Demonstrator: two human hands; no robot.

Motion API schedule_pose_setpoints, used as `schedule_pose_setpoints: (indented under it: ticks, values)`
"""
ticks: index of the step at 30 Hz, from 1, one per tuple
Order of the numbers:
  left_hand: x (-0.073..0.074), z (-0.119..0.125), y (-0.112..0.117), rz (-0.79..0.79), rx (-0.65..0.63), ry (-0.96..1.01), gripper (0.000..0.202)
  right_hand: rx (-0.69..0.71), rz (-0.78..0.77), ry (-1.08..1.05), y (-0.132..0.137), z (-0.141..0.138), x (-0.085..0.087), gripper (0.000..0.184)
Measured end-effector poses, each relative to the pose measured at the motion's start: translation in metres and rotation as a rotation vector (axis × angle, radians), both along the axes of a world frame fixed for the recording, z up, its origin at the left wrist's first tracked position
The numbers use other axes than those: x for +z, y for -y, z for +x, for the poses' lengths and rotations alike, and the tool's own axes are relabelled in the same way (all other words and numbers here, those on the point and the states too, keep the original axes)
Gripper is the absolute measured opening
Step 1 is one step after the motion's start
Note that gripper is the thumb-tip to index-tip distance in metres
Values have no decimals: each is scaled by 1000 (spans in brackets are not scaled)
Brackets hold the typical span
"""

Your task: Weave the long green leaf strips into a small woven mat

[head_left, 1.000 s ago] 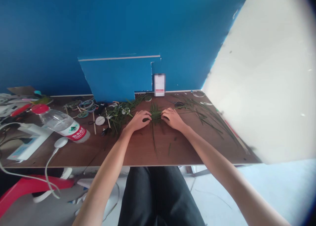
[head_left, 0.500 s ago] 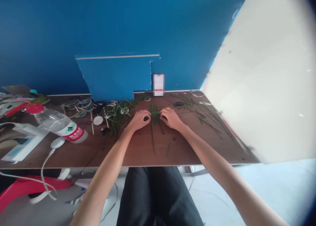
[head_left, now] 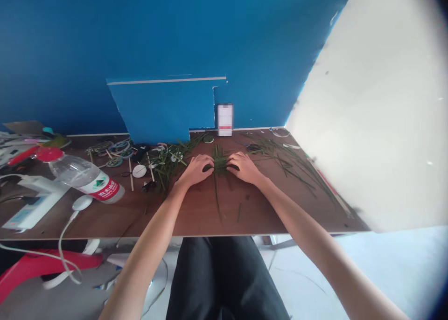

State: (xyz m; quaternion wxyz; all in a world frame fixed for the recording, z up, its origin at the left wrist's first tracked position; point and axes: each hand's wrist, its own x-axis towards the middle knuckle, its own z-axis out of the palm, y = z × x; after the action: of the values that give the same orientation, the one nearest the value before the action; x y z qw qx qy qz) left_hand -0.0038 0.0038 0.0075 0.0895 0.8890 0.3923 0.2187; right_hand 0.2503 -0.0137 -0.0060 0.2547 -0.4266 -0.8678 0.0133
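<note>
Between my hands lies a small woven piece of green grass blades [head_left: 220, 163] on the brown table [head_left: 206, 208]. My left hand [head_left: 200, 169] pinches its left side, thumb and fingers curled together. On the opposite side my right hand [head_left: 241, 167] grips the edge the same way. Loose blade ends stick out from the weave, one long strip running toward the table's front. The fingertips partly cover the weave, so its exact pattern is too small to make out.
Loose grass blades [head_left: 168, 168] pile up left of my hands, with more blades [head_left: 290, 166] to the right. A phone [head_left: 225, 119] leans on the blue wall. A water bottle [head_left: 87, 177], a power strip [head_left: 38, 203] and a white charging puck [head_left: 82, 202] occupy the left.
</note>
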Motion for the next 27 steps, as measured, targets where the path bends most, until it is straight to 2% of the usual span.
schedule_pose_setpoints:
  ticks: [6, 18, 27]
  values:
    - [-4, -1, -3, -3, -11, -26, 17, 21, -36, 9, -4, 6, -2, 24]
    - [-5, -1, -4, 6, -4, -6, 14, -10, 2, -23, -7, 2, -8, 23]
    - [-6, 2, -2, 26, -8, -17, 18, 2, 5, 6, -3, 2, -5, 24]
